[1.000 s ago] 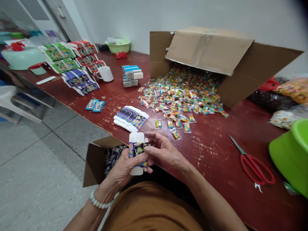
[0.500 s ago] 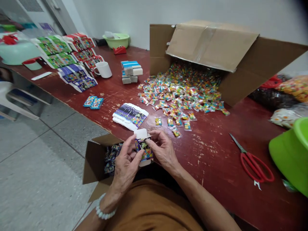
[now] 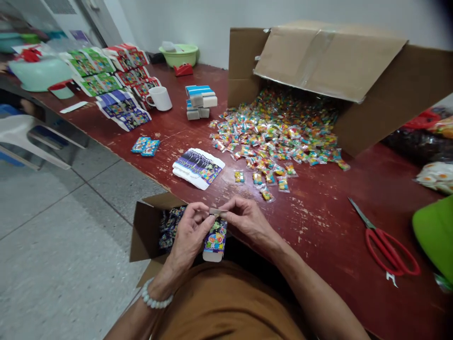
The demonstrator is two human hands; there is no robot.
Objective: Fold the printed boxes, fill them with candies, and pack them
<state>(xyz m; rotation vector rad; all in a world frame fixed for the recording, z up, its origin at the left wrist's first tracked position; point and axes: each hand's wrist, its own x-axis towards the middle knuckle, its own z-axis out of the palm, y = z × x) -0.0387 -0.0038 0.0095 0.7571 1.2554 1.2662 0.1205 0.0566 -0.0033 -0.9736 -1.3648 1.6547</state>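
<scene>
Between my two hands is a small purple candy box point(image 3: 215, 240) with colourful print, a white flap at its lower end. My left hand point(image 3: 193, 231) pinches its upper left side, thumb on the front. Finger and thumb of my right hand point(image 3: 246, 217) close on the flap at the upper end, which lies folded over. A stack of flat purple box blanks point(image 3: 198, 167) lies on the table just beyond. Past my right hand are several small clear candy packets point(image 3: 267, 193), in front of a large heap of candies point(image 3: 276, 127).
A large cardboard carton point(image 3: 314, 61) lies on its side behind the heap. Red-handled scissors point(image 3: 391, 250) and a green container point(image 3: 435, 231) are at right. A carton of dark packets point(image 3: 145, 231) stands below the table edge. A white mug point(image 3: 161, 98) and stacked blanks point(image 3: 120, 108) are at left.
The box has tipped and moved lower, and its upper flap, upright before, is now folded over. My right hand has shifted to the top end. The view has swung slightly left.
</scene>
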